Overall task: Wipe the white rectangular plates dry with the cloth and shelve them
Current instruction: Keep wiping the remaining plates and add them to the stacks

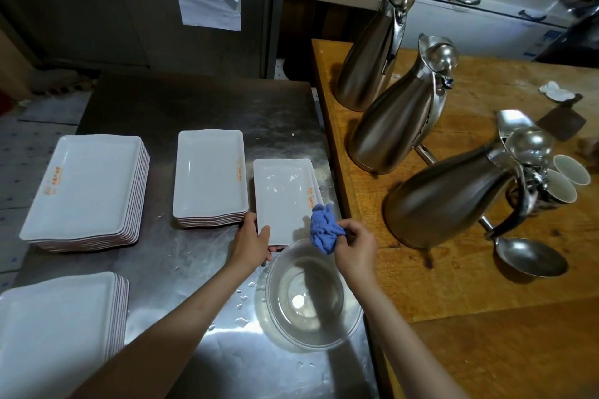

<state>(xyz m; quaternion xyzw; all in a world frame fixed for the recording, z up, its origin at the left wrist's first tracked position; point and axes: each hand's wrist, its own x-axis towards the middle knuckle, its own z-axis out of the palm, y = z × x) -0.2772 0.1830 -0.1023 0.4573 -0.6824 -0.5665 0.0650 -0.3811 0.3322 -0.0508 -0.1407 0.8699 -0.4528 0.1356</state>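
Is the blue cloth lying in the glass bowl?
No, the right hand holds the cloth above the bowl.

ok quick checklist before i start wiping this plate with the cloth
1. Left hand grips the near edge of the wet plate: ok.
2. Blue cloth held in the right hand: ok.
3. Cloth on the plate surface: not ok, it is bunched up at the plate's near right corner.
4. Plate visibly wet, droplets on it: ok to wipe.
5. Clear bowl sits close to the plate's near edge: not ok, it may crowd the wipe.
6. Shelf to put it on: cannot tell.
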